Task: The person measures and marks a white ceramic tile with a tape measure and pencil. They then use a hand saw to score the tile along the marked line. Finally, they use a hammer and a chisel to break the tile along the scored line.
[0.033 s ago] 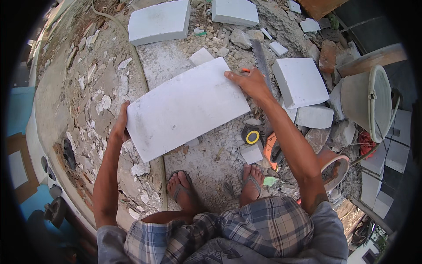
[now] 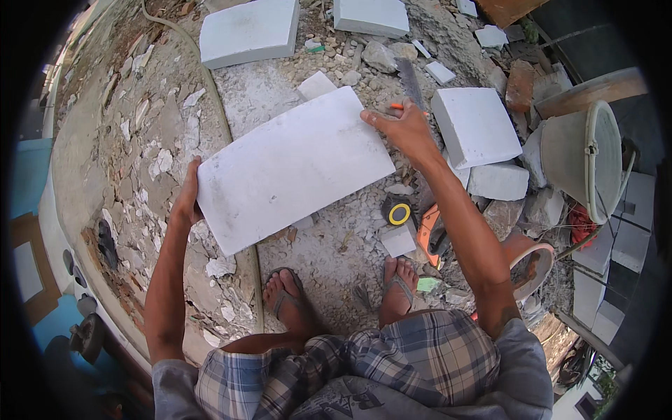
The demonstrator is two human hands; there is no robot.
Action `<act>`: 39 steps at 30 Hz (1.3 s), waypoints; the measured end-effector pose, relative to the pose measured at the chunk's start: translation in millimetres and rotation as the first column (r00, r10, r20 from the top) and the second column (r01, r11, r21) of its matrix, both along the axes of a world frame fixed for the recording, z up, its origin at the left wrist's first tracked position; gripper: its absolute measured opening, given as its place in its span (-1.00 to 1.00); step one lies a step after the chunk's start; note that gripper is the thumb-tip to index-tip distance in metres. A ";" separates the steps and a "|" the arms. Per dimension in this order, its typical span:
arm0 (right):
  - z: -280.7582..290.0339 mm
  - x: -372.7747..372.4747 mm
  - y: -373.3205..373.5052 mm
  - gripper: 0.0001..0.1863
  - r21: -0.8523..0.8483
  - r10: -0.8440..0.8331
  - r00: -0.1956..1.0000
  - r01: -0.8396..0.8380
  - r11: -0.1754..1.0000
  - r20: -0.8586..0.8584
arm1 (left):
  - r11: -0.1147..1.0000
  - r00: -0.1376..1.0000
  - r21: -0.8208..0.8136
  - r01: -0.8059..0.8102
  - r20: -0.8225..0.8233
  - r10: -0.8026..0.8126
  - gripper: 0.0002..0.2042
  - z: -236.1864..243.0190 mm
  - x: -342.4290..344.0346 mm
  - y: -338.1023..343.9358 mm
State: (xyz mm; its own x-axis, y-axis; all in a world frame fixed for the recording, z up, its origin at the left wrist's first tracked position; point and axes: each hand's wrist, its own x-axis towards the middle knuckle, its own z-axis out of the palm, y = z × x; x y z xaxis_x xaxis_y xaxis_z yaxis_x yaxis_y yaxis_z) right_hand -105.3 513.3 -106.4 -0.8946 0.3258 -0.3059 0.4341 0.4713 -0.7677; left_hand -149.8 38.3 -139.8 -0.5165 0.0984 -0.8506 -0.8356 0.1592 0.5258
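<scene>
A long white lightweight concrete block (image 2: 294, 168) is held tilted in front of me, above the rubble. My left hand (image 2: 187, 192) grips its left end, with the thumb at the edge and the other fingers hidden behind. At the far right corner, my right hand (image 2: 406, 129) presses a thumb on the block's edge. A thin orange stick, pencil-like (image 2: 397, 106), pokes out between the fingers of that hand. Under my right forearm lies a hand saw, its toothed blade (image 2: 409, 80) and orange handle (image 2: 428, 234) showing. Beside the handle is a yellow and black tape measure (image 2: 399, 213).
More white blocks lie at the far side (image 2: 248, 31) and on the right (image 2: 476, 126). A grey bucket (image 2: 577, 161) and an orange-rimmed pot (image 2: 526, 266) stand at right. A hose (image 2: 222, 112) crosses the broken ground, left of my sandalled feet (image 2: 285, 297).
The view has shifted very slightly, so everything sits a little higher and further left. Slightly more of the orange stick shows; both hands keep their hold on the block.
</scene>
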 end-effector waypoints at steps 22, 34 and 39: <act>42.9 178.4 -84.3 -0.22 -0.420 0.251 0.966 -0.250 0.873 -0.053 | 0.898 0.916 0.268 0.348 -0.302 -0.265 -0.36 85.2 165.4 178.0; 29.7 149.0 -94.5 -0.65 -0.653 0.360 0.932 -0.253 0.714 0.033 | 0.679 0.543 -0.309 0.667 -0.422 -0.726 -0.21 122.4 136.3 157.8; 53.2 100.3 -52.6 -0.65 -0.774 0.186 0.982 -0.100 0.626 0.024 | 0.572 0.485 -0.544 0.614 -0.311 -0.817 -0.30 139.9 114.7 107.5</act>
